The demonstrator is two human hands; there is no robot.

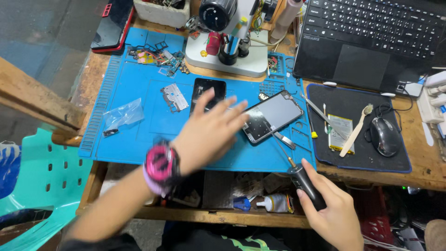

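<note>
Here, a wooden table (420, 169) carries a blue work mat (139, 111), with a black laptop (371, 42) at the far right and a microscope (227, 42) on its white base at the mat's far edge. On the mat lies an opened phone (272, 115), tilted, screen up, beside a dark phone back (207, 90) and a small metal plate (174, 97). The left hand (209, 132), blurred, hovers flat with fingers spread and empty, its fingertips just beside the opened phone's left end. The right hand (332, 216), at the table's near edge, is closed around a black electric screwdriver (304, 183), whose thin bit points up toward the phone.
</note>
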